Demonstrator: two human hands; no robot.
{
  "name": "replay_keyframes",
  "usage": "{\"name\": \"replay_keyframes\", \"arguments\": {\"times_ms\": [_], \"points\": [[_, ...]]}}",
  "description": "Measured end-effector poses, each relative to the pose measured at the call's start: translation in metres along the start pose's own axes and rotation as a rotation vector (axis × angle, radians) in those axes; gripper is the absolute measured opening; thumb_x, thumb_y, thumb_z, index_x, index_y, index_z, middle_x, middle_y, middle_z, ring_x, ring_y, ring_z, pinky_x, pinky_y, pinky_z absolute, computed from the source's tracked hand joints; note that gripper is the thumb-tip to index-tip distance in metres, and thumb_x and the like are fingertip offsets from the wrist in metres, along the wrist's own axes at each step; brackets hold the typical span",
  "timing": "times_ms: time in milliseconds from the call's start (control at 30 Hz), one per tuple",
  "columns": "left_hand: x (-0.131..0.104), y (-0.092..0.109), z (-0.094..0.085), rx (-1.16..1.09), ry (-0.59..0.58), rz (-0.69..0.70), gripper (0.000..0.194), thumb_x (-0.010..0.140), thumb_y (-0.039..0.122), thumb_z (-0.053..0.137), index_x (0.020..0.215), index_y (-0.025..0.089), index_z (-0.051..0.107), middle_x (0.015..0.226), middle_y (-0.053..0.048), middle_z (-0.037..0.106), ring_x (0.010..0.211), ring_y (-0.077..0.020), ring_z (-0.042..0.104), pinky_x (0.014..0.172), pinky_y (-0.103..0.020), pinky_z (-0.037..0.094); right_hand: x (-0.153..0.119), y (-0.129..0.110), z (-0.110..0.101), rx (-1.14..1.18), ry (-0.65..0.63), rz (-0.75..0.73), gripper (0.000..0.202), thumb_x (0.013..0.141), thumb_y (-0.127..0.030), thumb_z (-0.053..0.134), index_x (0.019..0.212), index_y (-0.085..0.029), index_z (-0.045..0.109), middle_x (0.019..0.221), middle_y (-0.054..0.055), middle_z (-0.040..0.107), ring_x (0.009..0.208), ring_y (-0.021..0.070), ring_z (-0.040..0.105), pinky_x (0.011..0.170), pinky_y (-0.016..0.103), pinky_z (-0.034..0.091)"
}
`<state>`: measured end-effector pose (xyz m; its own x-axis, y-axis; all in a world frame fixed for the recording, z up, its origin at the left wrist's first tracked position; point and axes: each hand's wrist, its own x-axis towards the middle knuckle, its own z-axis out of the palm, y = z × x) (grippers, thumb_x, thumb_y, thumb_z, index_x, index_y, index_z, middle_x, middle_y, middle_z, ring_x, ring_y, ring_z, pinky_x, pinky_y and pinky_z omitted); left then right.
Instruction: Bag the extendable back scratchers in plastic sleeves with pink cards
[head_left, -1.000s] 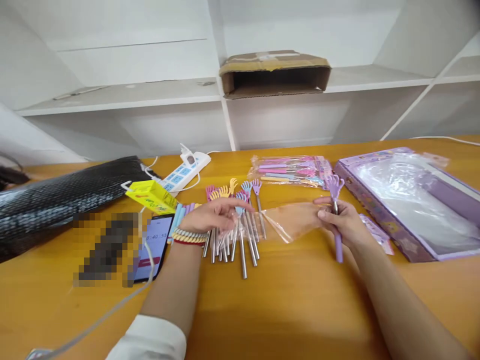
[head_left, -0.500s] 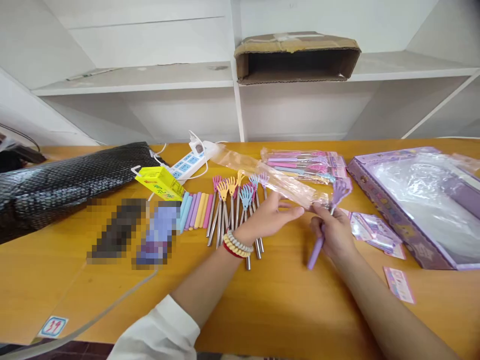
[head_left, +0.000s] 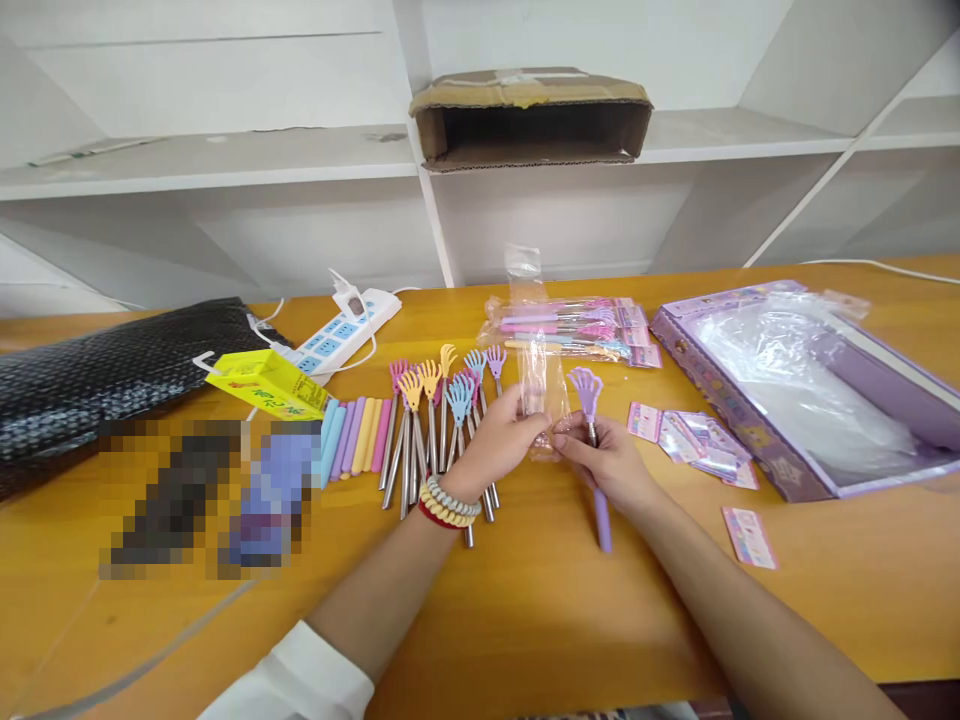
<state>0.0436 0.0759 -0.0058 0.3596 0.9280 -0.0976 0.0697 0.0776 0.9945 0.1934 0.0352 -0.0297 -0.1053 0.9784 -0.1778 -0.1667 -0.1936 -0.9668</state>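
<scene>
My left hand (head_left: 504, 440) is closed on a long clear plastic bag (head_left: 541, 375), which stands nearly upright. My right hand (head_left: 609, 462) pinches the bag's lower edge between thumb and finger and also holds a purple hand-shaped scratcher (head_left: 586, 388) with a metal rod and purple handle. Several loose scratchers (head_left: 430, 378) in pink, yellow, blue and purple lie left of and partly behind my left hand. Beside them is a row of coloured handle sleeves (head_left: 361, 436). Beyond my hands lie bagged scratchers (head_left: 577, 325).
A purple display box (head_left: 795, 455) lies right, near small printed cards (head_left: 701, 442). On the left are a yellow box (head_left: 262, 382), a power strip (head_left: 349, 335), a black wrapped package (head_left: 135, 375) and two blurred items. An open cardboard box (head_left: 536, 120) sits on the shelf.
My left hand has closed on the bag, which has swung from slanting left to nearly upright. My right hand still holds the purple scratcher, now more upright. The view has shifted right.
</scene>
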Motion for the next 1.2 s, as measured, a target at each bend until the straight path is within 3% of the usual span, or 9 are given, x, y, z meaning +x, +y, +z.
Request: {"name": "replay_keyframes", "arguments": {"times_ms": [200,333,400,600,733,967,1200], "points": [[0.002,-0.002,0.002,-0.066,0.013,-0.038,0.018,0.073,0.027,0.063,0.084,0.014,0.058,0.07,-0.002,0.06,0.061,-0.0139,0.059,0.056,-0.027,0.049,0.003,0.0,-0.003,-0.019,0.057,-0.027,0.029,0.073,-0.043,0.063,0.081,-0.017,0.055,0.059,-0.002,0.058,0.033,0.0042,0.032,0.033,0.021,0.019],[0.009,-0.001,-0.007,-0.101,0.189,0.004,0.021,0.071,0.029,0.066,0.084,0.013,0.06,0.07,-0.003,0.062,0.064,-0.016,0.062,0.063,-0.031,0.053,0.002,-0.001,-0.009,-0.003,-0.114,-0.024,0.03,0.084,-0.044,0.044,0.088,-0.016,0.055,0.057,-0.001,0.057,0.038,0.0071,0.036,0.039,0.022,0.024],[0.011,0.0,-0.011,-0.14,0.216,0.018,0.023,0.072,0.031,0.066,0.085,0.013,0.061,0.075,-0.005,0.064,0.068,-0.0167,0.063,0.067,-0.032,0.053,0.001,-0.002,-0.01,-0.036,-0.201,-0.011,0.03,0.087,-0.042,0.041,0.088,-0.016,0.055,0.055,-0.001,0.054,0.044,0.0086,0.04,0.044,0.023,0.028],[0.012,0.001,-0.011,-0.235,0.132,0.074,0.023,0.074,0.032,0.065,0.089,0.014,0.064,0.085,-0.006,0.068,0.076,-0.017,0.063,0.071,-0.03,0.051,0.0,-0.003,-0.011,-0.363,-0.216,-0.064,0.034,0.088,-0.048,0.04,0.082,-0.017,0.053,0.058,-0.003,0.049,0.053,0.0095,0.042,0.053,0.023,0.033],[0.01,0.004,-0.009,-0.341,0.098,0.002,0.022,0.073,0.034,0.066,0.082,0.014,0.065,0.082,-0.006,0.068,0.076,-0.0174,0.064,0.071,-0.031,0.052,0.0,-0.004,-0.013,-0.473,-0.225,-0.07,0.038,0.089,-0.049,0.036,0.074,-0.017,0.05,0.055,-0.003,0.047,0.053,0.0096,0.043,0.054,0.024,0.034],[0.009,0.001,-0.003,-0.537,0.106,-0.076,0.024,0.076,0.036,0.061,0.077,0.012,0.062,0.075,-0.007,0.067,0.071,-0.0175,0.065,0.066,-0.03,0.053,0.0,-0.002,-0.014,-0.54,-0.229,-0.107,0.041,0.089,-0.05,0.035,0.073,-0.017,0.052,0.056,-0.003,0.048,0.053,0.0096,0.043,0.053,0.023,0.034],[0.007,-0.011,0.009,-0.55,0.073,-0.061,0.026,0.075,0.037,0.062,0.082,0.012,0.06,0.078,-0.007,0.067,0.073,-0.0175,0.065,0.066,-0.029,0.052,0.002,-0.002,-0.017,-0.492,-0.161,-0.06,0.045,0.086,-0.057,0.037,0.078,-0.016,0.055,0.052,-0.002,0.05,0.046,0.009,0.041,0.046,0.022,0.032]]}}
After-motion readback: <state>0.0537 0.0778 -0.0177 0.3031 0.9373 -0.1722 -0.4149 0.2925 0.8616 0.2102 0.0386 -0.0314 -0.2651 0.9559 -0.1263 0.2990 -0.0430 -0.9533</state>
